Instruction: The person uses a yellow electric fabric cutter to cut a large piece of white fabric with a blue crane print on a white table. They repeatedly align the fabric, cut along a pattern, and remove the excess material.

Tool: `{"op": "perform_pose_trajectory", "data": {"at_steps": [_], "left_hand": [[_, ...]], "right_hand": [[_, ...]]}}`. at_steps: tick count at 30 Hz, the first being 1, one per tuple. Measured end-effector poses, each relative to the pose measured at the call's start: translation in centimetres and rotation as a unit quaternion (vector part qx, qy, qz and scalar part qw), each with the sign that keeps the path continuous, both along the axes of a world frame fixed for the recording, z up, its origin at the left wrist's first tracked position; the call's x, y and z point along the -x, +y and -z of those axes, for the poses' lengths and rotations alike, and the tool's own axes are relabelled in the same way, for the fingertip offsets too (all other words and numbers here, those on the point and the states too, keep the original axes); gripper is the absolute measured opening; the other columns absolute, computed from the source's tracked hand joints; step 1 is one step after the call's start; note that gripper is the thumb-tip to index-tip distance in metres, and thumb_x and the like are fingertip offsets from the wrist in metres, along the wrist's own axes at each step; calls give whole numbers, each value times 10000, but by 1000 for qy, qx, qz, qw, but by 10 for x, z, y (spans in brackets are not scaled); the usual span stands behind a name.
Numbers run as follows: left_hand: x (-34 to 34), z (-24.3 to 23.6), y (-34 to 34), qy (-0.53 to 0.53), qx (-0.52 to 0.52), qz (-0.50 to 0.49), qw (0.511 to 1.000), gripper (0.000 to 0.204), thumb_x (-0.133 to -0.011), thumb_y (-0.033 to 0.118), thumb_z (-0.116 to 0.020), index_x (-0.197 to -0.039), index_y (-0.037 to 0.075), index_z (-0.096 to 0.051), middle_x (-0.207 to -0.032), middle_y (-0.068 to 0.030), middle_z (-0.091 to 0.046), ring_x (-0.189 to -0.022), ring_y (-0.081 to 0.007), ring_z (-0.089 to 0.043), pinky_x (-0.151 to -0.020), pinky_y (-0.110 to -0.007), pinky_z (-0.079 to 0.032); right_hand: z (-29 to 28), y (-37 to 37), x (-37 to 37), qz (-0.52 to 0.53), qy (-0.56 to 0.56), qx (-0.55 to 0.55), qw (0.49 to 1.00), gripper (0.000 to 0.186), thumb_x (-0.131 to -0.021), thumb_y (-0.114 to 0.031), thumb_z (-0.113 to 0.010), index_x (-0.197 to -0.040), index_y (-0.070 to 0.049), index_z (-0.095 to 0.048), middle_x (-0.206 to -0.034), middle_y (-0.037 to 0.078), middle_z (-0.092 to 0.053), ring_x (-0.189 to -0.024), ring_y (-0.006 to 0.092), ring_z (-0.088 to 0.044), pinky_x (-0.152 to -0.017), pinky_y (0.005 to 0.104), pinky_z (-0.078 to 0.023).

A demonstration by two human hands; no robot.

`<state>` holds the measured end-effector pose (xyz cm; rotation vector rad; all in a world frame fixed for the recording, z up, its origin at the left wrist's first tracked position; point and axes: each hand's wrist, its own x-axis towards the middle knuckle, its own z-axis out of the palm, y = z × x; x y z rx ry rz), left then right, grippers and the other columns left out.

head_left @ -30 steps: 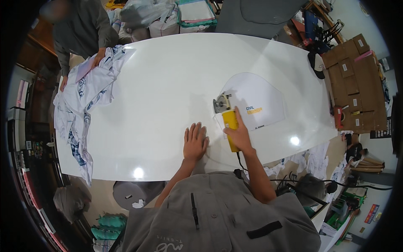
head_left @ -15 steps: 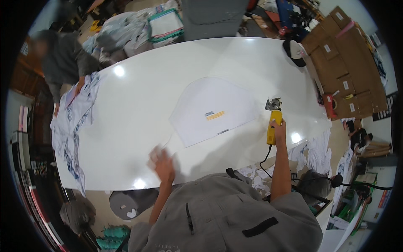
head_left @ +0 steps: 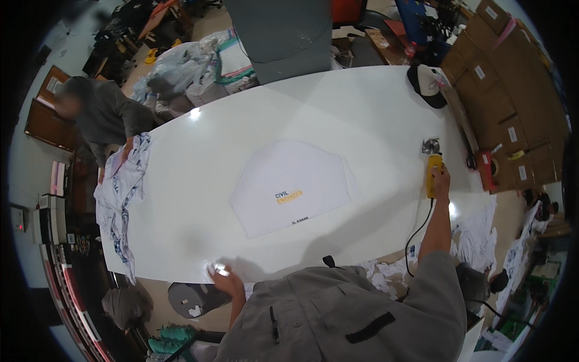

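My right hand grips the yellow body of a small electric rotary cutter, its round metal blade resting on the table at the right. The cutter's black cord hangs over the near edge. A white curved fabric panel with printed lettering lies flat mid-table, a narrow strip along its right edge. My left hand is low over the near table edge, fingers apart, with a bright white glare among them. I make out nothing held there. A dark grey bin with white scraps stands on the floor close by.
At the left end, a person handles patterned white fabric on the white table. A cap lies at the far right beside cardboard boxes. White offcuts are heaped below the right edge. Plastic bags sit behind.
My right hand has carried the cutter rightward, away from the panel. My left hand has moved back from near the panel's lower left to the near table edge. The view has shifted too.
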<state>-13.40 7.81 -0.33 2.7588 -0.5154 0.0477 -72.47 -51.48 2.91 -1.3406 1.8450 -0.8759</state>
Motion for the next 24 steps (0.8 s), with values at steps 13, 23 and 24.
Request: {"op": "perform_pose_trajectory", "data": {"at_steps": [13,23,24], "left_hand": [[9,1,-170,80,-81,292,950,754,-1067,465,-519,-1662,61,-293,-1757,-172,-187,-1616,-404,-158,-1270,-662,-127],[18,1,-129,3,0,396,918,496,-1029,360,-613,-1462,125,-560,-1606,-88,-435,-1580,-289,-280,-1229,-706,-170],[18,0,-125,23,-7,423,906,441,-1026,337,-618,-1410,121,-587,-1562,-88,-469,-1560,-286,-309,-1219,-698,-198]], "right_hand": [[38,139,-239,-473,339,104,807,754,-1040,-381,-572,-1644,-15,-307,-1735,153,-275,-1614,322,-221,-1306,576,-124],[70,375,-143,-150,298,26,942,643,-1101,-333,-472,-1619,23,-335,-1702,212,-315,-1566,390,-300,-1259,574,-232],[71,403,-131,-72,256,47,963,640,-1103,-360,-488,-1608,14,-365,-1671,242,-360,-1522,423,-375,-1230,574,-288]]}}
